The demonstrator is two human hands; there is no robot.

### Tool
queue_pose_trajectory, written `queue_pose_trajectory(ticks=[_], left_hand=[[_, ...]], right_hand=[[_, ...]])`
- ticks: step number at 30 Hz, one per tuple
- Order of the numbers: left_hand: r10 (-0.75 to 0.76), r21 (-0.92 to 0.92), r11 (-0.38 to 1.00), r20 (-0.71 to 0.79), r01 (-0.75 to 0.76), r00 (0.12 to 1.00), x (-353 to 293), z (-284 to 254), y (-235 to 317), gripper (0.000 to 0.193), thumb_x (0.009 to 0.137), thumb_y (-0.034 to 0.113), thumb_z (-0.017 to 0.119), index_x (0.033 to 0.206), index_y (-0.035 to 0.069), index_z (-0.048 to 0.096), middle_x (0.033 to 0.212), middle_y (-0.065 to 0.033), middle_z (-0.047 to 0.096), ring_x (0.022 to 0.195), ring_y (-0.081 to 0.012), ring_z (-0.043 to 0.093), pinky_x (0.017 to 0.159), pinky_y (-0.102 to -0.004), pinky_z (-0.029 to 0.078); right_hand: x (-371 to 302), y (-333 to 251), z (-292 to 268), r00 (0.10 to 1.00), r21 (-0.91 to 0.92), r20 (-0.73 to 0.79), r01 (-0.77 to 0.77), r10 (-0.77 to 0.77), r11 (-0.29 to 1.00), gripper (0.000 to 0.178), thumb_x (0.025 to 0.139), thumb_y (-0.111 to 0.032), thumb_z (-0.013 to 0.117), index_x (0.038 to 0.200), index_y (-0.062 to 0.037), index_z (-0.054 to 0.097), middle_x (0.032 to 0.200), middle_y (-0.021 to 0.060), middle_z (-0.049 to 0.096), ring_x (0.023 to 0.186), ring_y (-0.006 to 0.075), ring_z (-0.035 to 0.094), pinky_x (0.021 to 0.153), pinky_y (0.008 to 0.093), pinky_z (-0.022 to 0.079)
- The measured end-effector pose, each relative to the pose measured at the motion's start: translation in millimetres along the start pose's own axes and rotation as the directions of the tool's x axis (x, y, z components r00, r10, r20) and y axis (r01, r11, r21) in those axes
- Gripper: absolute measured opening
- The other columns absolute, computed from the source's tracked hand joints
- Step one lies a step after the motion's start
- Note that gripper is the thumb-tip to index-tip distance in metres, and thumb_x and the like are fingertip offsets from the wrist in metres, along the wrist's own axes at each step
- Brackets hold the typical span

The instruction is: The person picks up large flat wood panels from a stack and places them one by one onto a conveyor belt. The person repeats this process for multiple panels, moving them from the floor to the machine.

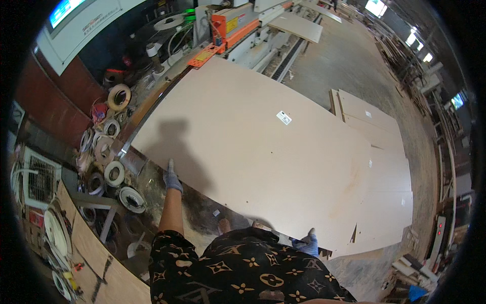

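Note:
A large, pale beige board with a small white label spans the space in front of me. My left hand, in a grey-blue glove, holds its near edge towards the left corner. Further right along that same edge, my right hand in a similar glove grips the board with the thumb up; its other fingers are partly hidden. The far left end of the board lies by an orange guard on a machine. My shadow falls across the board's left part.
More pale boards lie stacked at the right, beneath or beside the held one. Rolls of edge banding crowd the floor at left. Ahead stands a long machine with an orange housing and another panel. Timber lines the right wall.

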State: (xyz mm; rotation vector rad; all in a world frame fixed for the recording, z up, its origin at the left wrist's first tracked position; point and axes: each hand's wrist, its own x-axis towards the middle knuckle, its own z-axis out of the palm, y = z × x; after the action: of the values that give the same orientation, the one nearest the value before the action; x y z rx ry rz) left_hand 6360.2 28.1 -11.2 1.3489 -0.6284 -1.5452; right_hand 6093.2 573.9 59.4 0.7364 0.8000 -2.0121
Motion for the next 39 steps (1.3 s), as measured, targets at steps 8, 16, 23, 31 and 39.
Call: queue_pose_trajectory(ticks=[8,16,23,31,39], left_hand=[[0.144,0.039,0.989,-0.114,-0.141,0.983,38.2,32.5,28.6,0.053,0.082,0.036,0.072,0.119,0.0,0.061,0.112,-0.0094,0.064,0.096,-0.0237,0.062,0.082,-0.0378,0.053],[0.009,-0.068,0.997,-0.16,-0.021,0.987,63.7,48.1,6.4,0.049,0.082,0.036,0.071,0.117,0.003,0.062,0.11,-0.0099,0.065,0.09,-0.026,0.064,0.078,-0.0398,0.055],[-0.104,-0.121,0.986,0.075,0.112,0.992,102.1,116.0,11.5,0.063,0.089,0.048,0.055,0.134,0.004,0.049,0.134,-0.0145,0.053,0.114,-0.0311,0.054,0.098,-0.0471,0.044],[-0.266,-0.113,0.934,0.413,0.339,0.871,108.1,266.9,47.5,0.065,0.096,0.051,0.035,0.142,0.005,0.04,0.145,-0.0141,0.041,0.129,-0.0325,0.042,0.108,-0.0476,0.032],[-0.174,0.115,0.983,0.332,0.143,0.927,103.3,362.9,46.4,0.067,0.095,0.054,0.036,0.14,0.005,0.042,0.142,-0.014,0.045,0.126,-0.0324,0.045,0.105,-0.0453,0.038]], right_hand=[[17.7,8.8,54.2,0.991,0.033,-0.079,-0.107,0.109,0.994,0.056,0.084,-0.049,0.066,0.122,-0.009,0.055,0.127,0.0095,0.057,0.117,0.032,0.052,0.102,0.0529,0.04],[21.0,-7.9,86.3,0.983,0.032,-0.168,-0.072,0.076,0.997,0.07,0.087,-0.058,0.056,0.13,-0.0048,0.045,0.133,0.0192,0.05,0.122,0.0386,0.044,0.104,0.0559,0.036],[88.1,-46.2,120.9,0.949,0.044,-0.305,-0.073,0.083,0.996,0.055,0.09,-0.056,0.052,0.124,-0.013,0.055,0.128,0.0114,0.057,0.118,0.0339,0.051,0.103,0.0506,0.04],[162.6,-105.5,208.2,0.948,0.052,-0.317,0.04,-0.022,0.998,0.041,0.09,-0.043,0.058,0.118,-0.013,0.059,0.121,0.009,0.062,0.106,0.0261,0.059,0.09,0.0419,0.049],[215.5,-145.0,256.5,0.962,0.015,-0.2,0.193,-0.186,0.981,0.026,0.095,-0.033,0.052,0.109,-0.012,0.059,0.109,0.0069,0.062,0.097,0.0239,0.059,0.071,0.0441,0.053]])
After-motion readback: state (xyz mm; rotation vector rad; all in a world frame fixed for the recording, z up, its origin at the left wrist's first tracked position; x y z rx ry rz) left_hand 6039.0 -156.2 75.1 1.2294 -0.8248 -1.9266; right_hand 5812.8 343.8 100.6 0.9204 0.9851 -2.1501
